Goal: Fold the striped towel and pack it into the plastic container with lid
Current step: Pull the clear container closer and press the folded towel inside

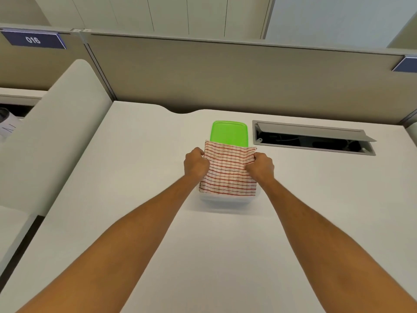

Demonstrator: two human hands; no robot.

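Observation:
The red-and-white striped towel (228, 171), folded into a small rectangle, hangs over the clear plastic container (225, 201) and covers most of it; only the container's near rim shows. My left hand (195, 164) grips the towel's left edge and my right hand (260, 166) grips its right edge. The green lid (229, 132) lies flat on the desk just behind the towel, its near edge hidden by the cloth.
The white desk (135, 177) carries an open cable hatch (313, 137) at the back right. A grey partition (225, 75) stands along the far edge. A rounded white divider (56, 132) borders the desk on the left.

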